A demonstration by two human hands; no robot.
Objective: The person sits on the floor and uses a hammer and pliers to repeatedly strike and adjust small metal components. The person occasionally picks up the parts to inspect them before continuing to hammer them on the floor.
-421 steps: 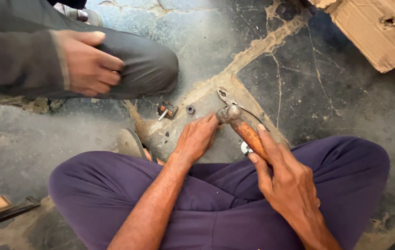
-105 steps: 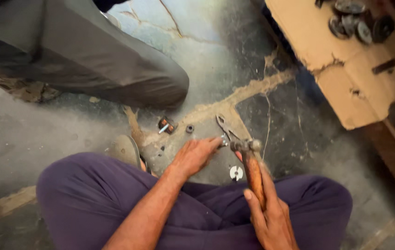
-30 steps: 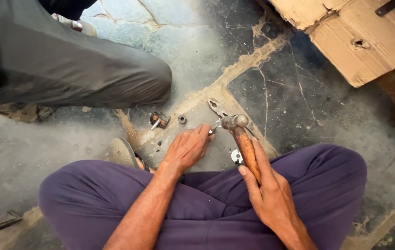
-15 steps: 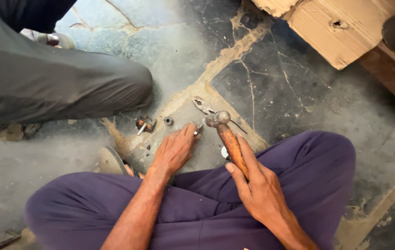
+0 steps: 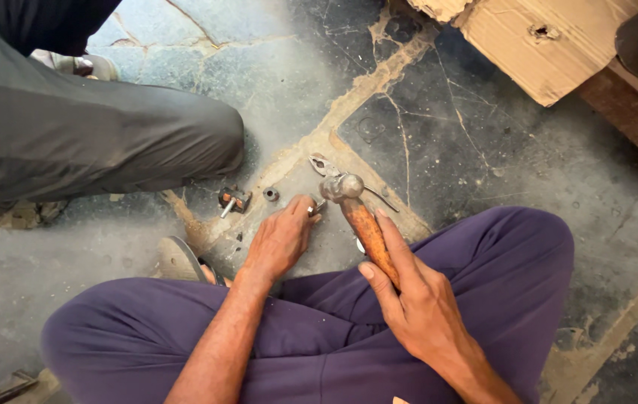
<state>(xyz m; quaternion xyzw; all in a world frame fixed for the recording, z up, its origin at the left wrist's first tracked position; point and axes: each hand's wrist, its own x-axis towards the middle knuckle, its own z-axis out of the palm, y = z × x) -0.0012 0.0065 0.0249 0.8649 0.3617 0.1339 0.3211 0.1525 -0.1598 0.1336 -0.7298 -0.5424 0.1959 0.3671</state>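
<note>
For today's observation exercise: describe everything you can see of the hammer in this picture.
The hammer is small, with a dull grey metal head and an orange-brown handle that looks like worn wood. The right hand grips the lower handle, with one finger lying along it. The head points away from the person and sits low over the cracked stone floor, just beside the fingertips of the left hand, which pinch a small metal part. Pliers lie right behind the head. Whether the head touches the part cannot be told.
</note>
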